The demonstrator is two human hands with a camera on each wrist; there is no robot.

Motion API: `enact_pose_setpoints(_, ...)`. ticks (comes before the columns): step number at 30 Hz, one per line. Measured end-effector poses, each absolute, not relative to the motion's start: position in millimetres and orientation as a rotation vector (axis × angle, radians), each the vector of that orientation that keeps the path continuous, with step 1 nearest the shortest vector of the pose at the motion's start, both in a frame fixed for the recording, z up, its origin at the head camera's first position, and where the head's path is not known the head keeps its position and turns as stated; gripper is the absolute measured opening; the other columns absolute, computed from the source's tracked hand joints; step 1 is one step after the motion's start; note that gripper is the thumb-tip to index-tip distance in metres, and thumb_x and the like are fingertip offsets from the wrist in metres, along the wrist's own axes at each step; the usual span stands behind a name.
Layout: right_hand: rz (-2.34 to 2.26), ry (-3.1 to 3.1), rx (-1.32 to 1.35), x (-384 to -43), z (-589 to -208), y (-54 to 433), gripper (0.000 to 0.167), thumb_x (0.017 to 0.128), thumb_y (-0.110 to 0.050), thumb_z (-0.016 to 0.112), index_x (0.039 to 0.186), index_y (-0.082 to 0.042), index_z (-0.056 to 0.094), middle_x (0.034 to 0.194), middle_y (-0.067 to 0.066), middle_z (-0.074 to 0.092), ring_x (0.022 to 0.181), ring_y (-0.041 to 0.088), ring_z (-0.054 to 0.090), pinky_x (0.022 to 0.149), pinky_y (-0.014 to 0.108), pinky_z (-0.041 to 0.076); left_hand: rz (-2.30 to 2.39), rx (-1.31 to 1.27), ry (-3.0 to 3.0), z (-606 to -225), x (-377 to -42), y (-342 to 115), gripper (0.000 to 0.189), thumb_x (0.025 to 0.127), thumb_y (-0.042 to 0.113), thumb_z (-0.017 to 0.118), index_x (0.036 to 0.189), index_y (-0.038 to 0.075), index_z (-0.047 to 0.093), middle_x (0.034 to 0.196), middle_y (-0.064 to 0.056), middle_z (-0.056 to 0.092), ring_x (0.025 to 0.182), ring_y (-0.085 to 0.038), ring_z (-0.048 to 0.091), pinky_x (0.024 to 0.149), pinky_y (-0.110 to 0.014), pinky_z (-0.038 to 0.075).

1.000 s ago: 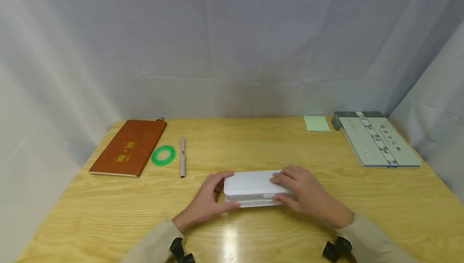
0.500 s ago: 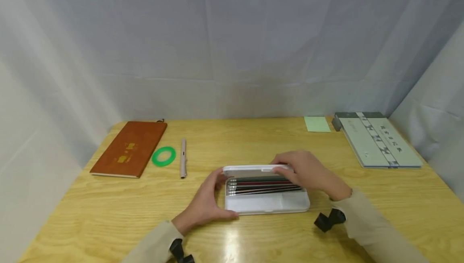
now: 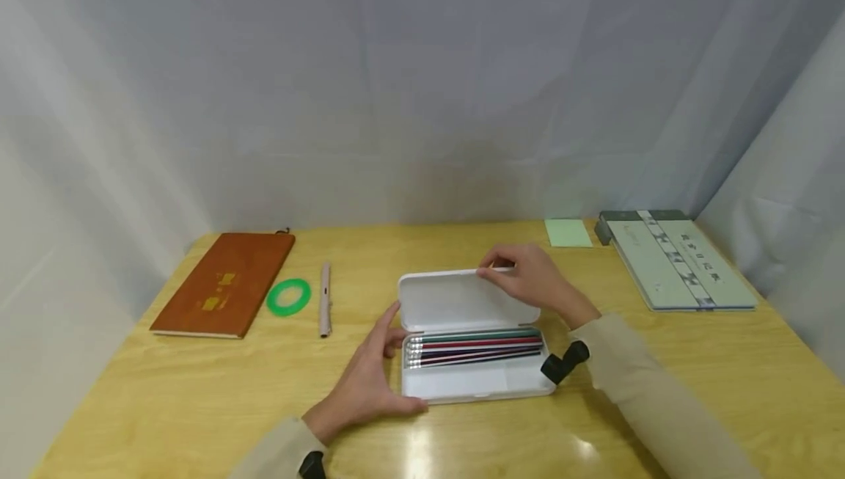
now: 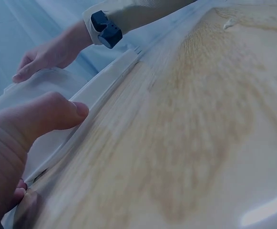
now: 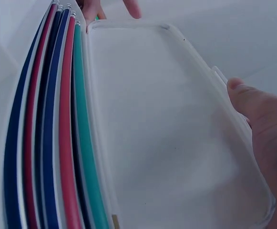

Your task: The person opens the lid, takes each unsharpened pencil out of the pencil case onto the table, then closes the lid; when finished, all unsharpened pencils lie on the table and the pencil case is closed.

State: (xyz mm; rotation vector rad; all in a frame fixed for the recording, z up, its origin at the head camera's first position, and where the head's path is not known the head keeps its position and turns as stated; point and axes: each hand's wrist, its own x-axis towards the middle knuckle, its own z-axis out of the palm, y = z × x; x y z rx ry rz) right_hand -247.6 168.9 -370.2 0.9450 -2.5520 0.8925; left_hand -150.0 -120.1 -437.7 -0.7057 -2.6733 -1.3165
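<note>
A white pencil case lies on the table with its lid raised and leaning back. Several pencils, in green, red and dark blue, lie side by side in the rear part of its base. My left hand holds the base at its left end, thumb at the front edge and fingers around the back corner. In the left wrist view the thumb presses on the front rim. My right hand pinches the top edge of the lid between thumb and fingers; the right wrist view shows the thumb by the lid's small tab.
Left of the case lie a pale pen, a green tape ring and a brown notebook. Back right are a pale green sticky note pad and a grey-green book. A pale curtain borders the table.
The case was closed a second ago. My right hand has lifted the lid up and away from me, uncovering the pencils. My left hand has stayed at the left end.
</note>
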Motion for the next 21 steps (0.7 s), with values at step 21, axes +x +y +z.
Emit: enact_pose_setpoints(21,0.957,-2.598,1.197,-190,-385,180,0.009,0.087,-0.015,0.07,0.096,-0.013,0.069,0.054,-0.014,0.041,0.048,-0.005,0.032,0.045,0.015,0.031,-1.358,-0.719,-2.738,-438,-148,-121,0.141,0.046,0.037,0.094,0.156,0.022,0.007,0.127,0.001,0.052,0.11,-0.012,0.048,0.098,-0.032,0.047)
